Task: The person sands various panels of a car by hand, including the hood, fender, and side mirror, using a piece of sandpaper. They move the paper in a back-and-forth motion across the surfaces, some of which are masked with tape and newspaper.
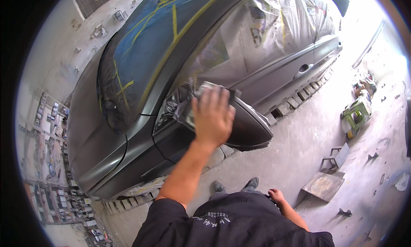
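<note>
the left hand (214,118), slightly blurred, lies flat with its fingers a little spread over the dark side mirror (252,129) on the near side of the car (274,84); i cannot tell whether anything is under the palm. crumpled plastic film (176,103) sits just beside the mirror, against the car. the right hand (277,196), well apart from the car, is curled near the hip; its grip is too small to tell. yellow tape (174,22) crosses the car's covered windshield (143,46). a low stool (324,187) stands right of the car.
</note>
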A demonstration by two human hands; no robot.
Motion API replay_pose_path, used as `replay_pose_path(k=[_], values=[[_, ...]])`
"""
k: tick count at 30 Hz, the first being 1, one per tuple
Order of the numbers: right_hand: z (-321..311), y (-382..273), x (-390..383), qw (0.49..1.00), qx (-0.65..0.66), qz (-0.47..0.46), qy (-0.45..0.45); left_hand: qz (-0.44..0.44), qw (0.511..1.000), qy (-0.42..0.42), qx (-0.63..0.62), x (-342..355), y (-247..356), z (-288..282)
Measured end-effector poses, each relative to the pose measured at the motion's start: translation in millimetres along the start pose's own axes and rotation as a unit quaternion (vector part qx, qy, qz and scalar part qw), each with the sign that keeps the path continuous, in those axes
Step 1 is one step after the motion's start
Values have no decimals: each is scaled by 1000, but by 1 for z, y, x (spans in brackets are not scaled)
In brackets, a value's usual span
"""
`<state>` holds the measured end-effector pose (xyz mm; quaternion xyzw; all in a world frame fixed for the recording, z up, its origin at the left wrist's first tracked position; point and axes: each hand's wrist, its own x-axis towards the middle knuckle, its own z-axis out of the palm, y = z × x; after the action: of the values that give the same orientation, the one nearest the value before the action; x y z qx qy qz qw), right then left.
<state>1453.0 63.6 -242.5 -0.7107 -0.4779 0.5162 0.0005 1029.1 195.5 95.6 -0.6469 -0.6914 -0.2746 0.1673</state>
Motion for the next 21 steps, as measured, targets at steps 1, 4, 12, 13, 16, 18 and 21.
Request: replay_pose_path(k=[1, 4, 12, 13, 16, 18, 21], values=[[-2, 7, 0, 999, 31, 13, -3, -24, 1000, 16, 4, 10, -17, 2], [-11, 40, -2, 999, -24, 15, -15, -132, 970, -110, -175, 38, -55, -1], [-17, 46, -10, 999, -32, 17, -29, -344, 723, -403, -443, 87, -96, -8], [-19, 47, -6, 998, -53, 6, -27, -375, 710, -416, -427, 94, -95, -7], [-19, 46, -8, 997, -76, -18, -15, -398, 667, -440, -451, 99, -101, -1], [-18, 35, -19, 998, -58, -5, -15, -393, 648, -438, -483, 95, -107, -1], [-19, 26, -33, 999, -29, 28, -21, -392, 646, -440, -485, 86, -124, 2]])
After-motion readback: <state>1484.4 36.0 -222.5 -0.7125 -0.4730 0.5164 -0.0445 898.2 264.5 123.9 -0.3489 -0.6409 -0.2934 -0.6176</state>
